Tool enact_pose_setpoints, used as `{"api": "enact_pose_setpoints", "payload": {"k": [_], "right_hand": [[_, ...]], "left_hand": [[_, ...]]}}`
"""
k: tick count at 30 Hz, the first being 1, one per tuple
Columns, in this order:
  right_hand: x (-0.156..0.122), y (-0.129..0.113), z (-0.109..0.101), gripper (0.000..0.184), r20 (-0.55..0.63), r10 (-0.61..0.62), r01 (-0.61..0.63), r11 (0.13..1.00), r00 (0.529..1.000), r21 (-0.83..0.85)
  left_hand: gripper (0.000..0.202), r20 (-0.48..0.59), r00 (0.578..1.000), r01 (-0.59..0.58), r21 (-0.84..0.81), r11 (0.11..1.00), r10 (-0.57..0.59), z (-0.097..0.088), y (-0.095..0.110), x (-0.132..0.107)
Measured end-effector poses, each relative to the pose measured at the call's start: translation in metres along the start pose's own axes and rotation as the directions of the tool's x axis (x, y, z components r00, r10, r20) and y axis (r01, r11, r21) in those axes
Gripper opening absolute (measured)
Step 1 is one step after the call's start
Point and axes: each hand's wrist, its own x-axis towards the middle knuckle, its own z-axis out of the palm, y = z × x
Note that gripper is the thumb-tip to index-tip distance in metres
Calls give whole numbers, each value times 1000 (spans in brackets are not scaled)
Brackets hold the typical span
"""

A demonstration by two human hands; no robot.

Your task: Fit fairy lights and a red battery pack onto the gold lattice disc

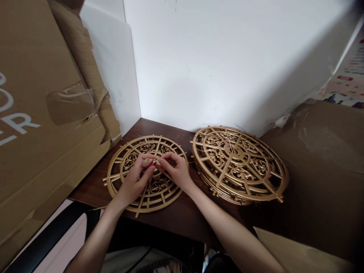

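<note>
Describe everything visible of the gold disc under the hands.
The gold disc is a round, flat openwork panel, plastic-looking: concentric rings, spokes poking past the rim, scrollwork between. It lies flat on the dark wooden table, beside a stack of like discs. The left hand and right hand rest over its centre, pinching a small red piece.

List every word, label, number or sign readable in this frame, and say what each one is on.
"ER": big white letters on the cardboard box, cut off at the left edge; the curved letter above is partly shown, unreadable.
On the printed sheet, upper right: coloured print, too blurred to read.
No text seen on the gold disc, the stack of discs, or the small red piece pinched by the left hand and right hand.
</note>
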Motion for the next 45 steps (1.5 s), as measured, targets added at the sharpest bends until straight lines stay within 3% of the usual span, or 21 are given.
{"api": "enact_pose_setpoints", "payload": {"k": [18,25,29,34,38,45], "right_hand": [[-1,3,1,15,40,-26,23,998,999,66],[0,1,-1,13,-2,-8,8,998,1000,68],[1,0,-3,14,-31,-106,107,994,994,33],[1,-2,-5,12,-18,-243,240,967,970,-79],[-3,-7,-4,9,47,-349,350,906,936,-237],[-9,-11,-1,7,238,-474,530,761,848,-374]], "left_hand": [[23,-2,997,72,52,996,-72,-4,1,-2],[24,16,996,91,55,994,-92,-5,3,-2],[28,-14,992,128,8,992,-128,-4,3,-1],[29,-182,970,137,-140,981,-162,-4,5,0],[27,-315,934,118,-168,979,-167,-6,5,0],[30,-369,893,194,-203,960,-258,-7,6,13]]}}
